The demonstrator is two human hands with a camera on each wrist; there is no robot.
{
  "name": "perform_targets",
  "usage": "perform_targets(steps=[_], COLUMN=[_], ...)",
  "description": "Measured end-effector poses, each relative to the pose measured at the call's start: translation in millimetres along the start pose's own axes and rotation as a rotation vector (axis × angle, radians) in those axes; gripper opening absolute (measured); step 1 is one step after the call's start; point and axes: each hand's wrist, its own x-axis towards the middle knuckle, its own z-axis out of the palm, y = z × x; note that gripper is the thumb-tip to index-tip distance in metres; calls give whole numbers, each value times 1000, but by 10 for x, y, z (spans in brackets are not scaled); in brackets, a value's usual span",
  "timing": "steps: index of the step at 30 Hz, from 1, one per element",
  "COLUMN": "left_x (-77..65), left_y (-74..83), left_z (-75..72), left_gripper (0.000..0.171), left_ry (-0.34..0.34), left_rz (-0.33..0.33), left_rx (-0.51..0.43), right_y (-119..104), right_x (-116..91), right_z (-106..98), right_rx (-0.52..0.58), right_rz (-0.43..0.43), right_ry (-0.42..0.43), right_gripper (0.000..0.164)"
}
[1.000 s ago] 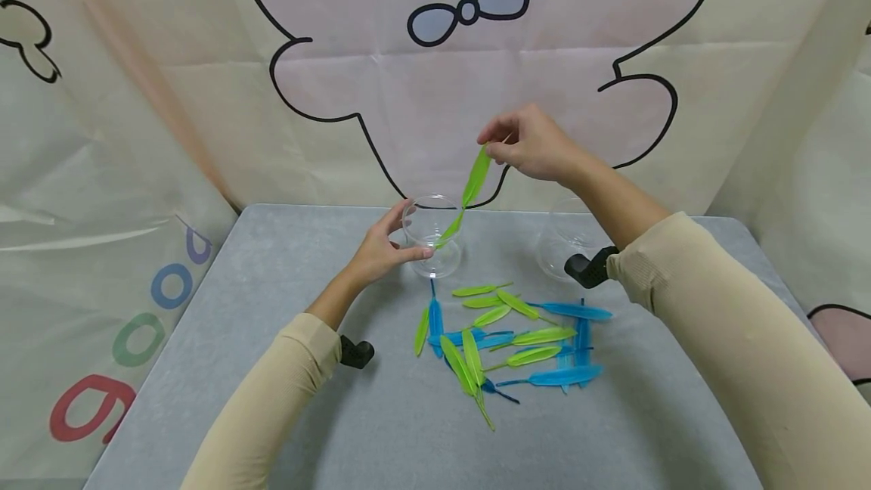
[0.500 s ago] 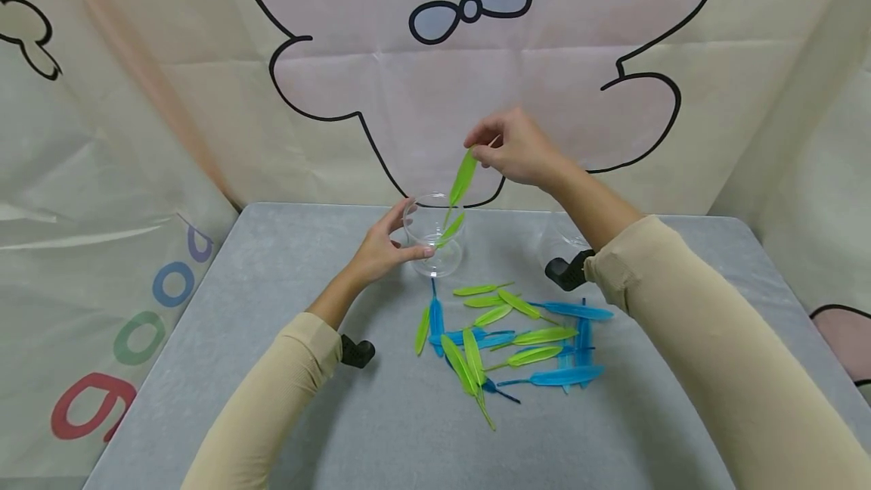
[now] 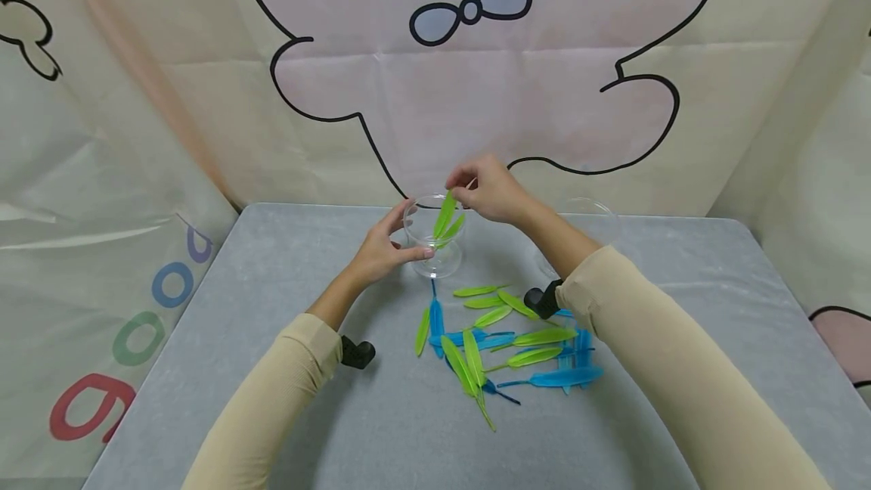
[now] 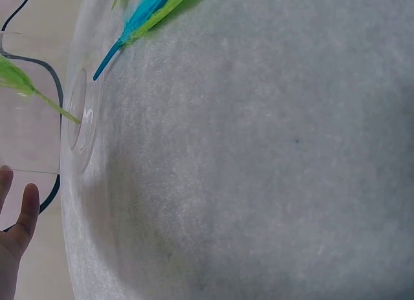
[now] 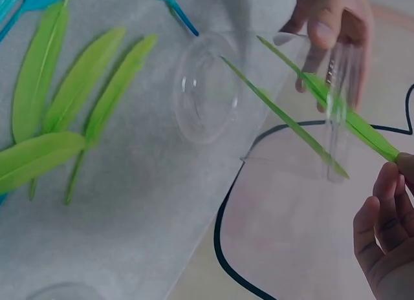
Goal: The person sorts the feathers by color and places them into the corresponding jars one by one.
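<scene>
A green feather [image 3: 445, 215] is pinched at its top between the narrowed fingers of the right hand [image 3: 493, 191], its quill inside a clear cup [image 3: 420, 227] gripped by the left hand [image 3: 385, 249] above the bench [image 3: 714, 271]; it is judged best released low, with the cup held still. One companion feather [image 3: 454, 228] is contained there, slanted toward the rim; a second clear container [image 3: 599, 221] is partly hidden by the right forearm [image 3: 561, 239], its contents impossible to tell
</scene>
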Motion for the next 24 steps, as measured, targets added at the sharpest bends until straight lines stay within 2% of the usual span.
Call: perform_targets(steps=[5,12,13,18,20,24], left_x=[-12,-5,-19,-9,10,6], left_y=[20,15,60,47,-3,0], left_z=[-3,-4,-6,0,4,0], left_gripper=[95,94,94,94,94,94], left_ry=[-2,-6,-10,-6,-3,-4], left_rz=[-7,-4,-6,-7,-5,-5], left_rx=[-6,-13,-19,-16,-6,-4], right_y=[35,42,45,70,84,144], right_x=[-14,-31,-32,-40,-48,-74], right_z=[125,199,201,178,144,37], right_rx=[1,-29,-32,-49,-49,-39], right_rz=[-5,29,31,38,34,29], right_ry=[-28,-63,-67,-69,-63,-42], right_gripper=[13,12,12,14,16,17])
